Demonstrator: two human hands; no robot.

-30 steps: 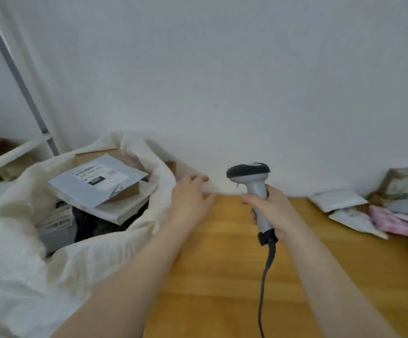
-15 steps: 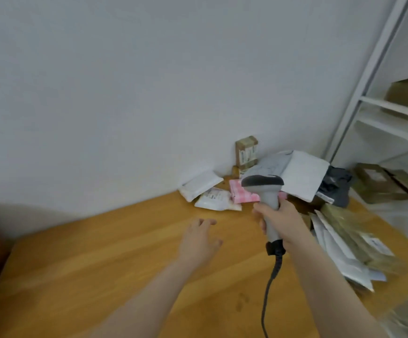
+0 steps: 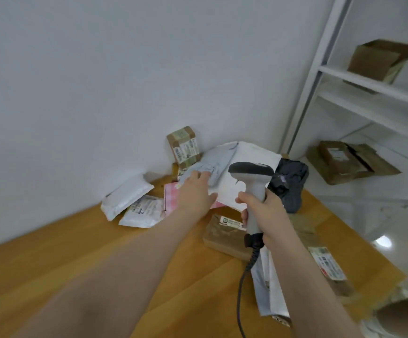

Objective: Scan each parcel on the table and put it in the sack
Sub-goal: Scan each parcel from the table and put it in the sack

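Note:
A heap of parcels lies at the table's far right corner. My left hand (image 3: 195, 191) reaches into it, fingers straight and touching a grey poly mailer (image 3: 220, 159) that lies over a large white parcel (image 3: 254, 154). Under my wrist is a pink parcel (image 3: 171, 198). My right hand (image 3: 266, 211) grips the handle of a grey corded scanner (image 3: 251, 176), held upright above a flat brown parcel (image 3: 222, 236). The sack is out of view.
A white bubble mailer (image 3: 127, 195), a small white bag (image 3: 144, 213), an upright brown box (image 3: 183, 147) and a black bag (image 3: 290, 181) sit in the heap. Pale mailers (image 3: 268, 289) and a labelled kraft parcel (image 3: 327, 267) lie near the wooden table's (image 3: 76, 264) right edge. A white shelf (image 3: 368, 86) holds cardboard boxes (image 3: 378, 59).
My view swung right, away from the sack to the parcel heap. My left hand moved from the bare table onto the grey mailer. The scanner stayed in my right hand.

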